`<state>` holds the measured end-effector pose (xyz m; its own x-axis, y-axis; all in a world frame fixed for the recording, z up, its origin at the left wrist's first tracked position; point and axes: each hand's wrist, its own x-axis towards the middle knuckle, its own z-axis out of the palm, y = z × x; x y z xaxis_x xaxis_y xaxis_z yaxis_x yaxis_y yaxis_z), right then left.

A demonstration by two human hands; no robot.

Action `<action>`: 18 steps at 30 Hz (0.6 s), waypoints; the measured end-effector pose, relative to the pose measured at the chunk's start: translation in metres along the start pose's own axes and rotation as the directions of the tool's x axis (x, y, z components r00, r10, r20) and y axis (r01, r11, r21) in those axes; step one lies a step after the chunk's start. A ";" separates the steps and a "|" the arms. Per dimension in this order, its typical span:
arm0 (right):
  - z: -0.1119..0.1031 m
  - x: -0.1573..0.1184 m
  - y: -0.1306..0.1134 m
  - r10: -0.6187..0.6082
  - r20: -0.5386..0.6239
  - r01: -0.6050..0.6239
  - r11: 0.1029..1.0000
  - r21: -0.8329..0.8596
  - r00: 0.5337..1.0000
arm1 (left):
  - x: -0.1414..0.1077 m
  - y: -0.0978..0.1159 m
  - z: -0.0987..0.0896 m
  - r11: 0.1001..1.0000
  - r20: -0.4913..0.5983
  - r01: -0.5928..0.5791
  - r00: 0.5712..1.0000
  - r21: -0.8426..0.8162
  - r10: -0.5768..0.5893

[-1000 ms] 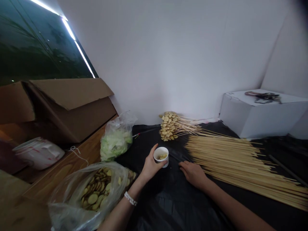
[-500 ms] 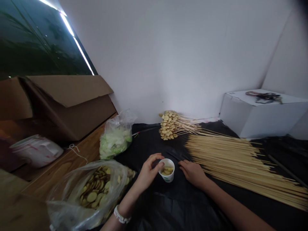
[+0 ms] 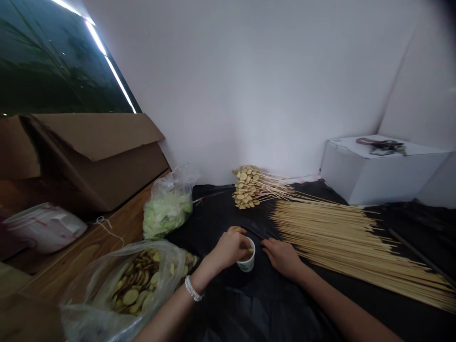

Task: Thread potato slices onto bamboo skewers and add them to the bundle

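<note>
Left forearm extends toward 1 o'clock; the left hand (image 3: pixel 231 247) bends over the white cup (image 3: pixel 247 264), fingertips inside its mouth. Whether they grip anything cannot be told. Right forearm points toward 10 o'clock; the right hand (image 3: pixel 283 257) lies open, palm down, on the black sheet (image 3: pixel 249 304). The cup stands upright at its 9 o'clock, apart; skewers (image 3: pixel 342 242) lie at 2 o'clock.
</note>
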<state>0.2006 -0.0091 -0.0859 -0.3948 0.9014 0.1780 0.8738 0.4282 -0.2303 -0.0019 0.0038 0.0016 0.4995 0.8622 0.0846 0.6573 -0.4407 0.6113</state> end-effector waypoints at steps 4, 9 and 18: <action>-0.002 0.000 -0.001 -0.002 0.012 0.002 1.000 0.006 1.000 | -0.001 -0.002 -0.017 0.957 -0.102 0.030 0.993 -0.290 -0.062; -0.003 0.001 -0.001 0.001 0.011 -0.001 1.000 0.000 1.000 | 0.021 -0.032 -0.024 0.399 -0.083 0.109 0.897 -0.911 -0.433; -0.004 0.002 -0.001 -0.017 0.006 0.017 1.000 -0.016 1.000 | 0.064 -0.062 0.034 0.051 0.069 0.104 0.888 -0.993 -0.455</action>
<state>0.1997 -0.0082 -0.0815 -0.4116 0.8942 0.1764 0.8712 0.4428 -0.2118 0.0090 0.0778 -0.0575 0.1834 0.9486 -0.2578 -0.4751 0.3151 0.8216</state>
